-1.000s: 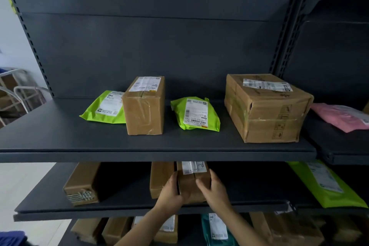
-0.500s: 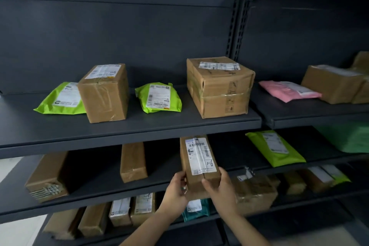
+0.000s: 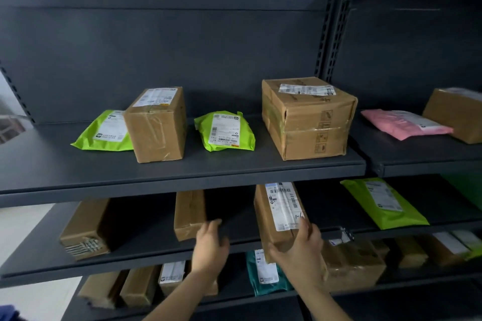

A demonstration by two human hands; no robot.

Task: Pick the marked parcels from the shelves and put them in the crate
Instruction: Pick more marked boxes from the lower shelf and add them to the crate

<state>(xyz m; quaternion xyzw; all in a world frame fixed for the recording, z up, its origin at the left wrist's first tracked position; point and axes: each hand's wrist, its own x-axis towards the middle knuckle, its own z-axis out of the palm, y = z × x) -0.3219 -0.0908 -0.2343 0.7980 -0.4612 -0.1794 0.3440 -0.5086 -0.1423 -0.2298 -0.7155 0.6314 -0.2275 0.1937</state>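
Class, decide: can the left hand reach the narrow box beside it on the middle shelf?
Probably yes. The left hand holds nothing and hovers right by the narrow box; nothing stands between them.

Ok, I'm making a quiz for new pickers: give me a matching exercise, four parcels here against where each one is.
Parcels: 1 pink mailer; 2 teal mailer; 3 big box; 4 marked box.
Places: A right hand; B bottom shelf; C left upper shelf; D right upper shelf.
Pairs: 1-D, 2-B, 3-C, 4-A.
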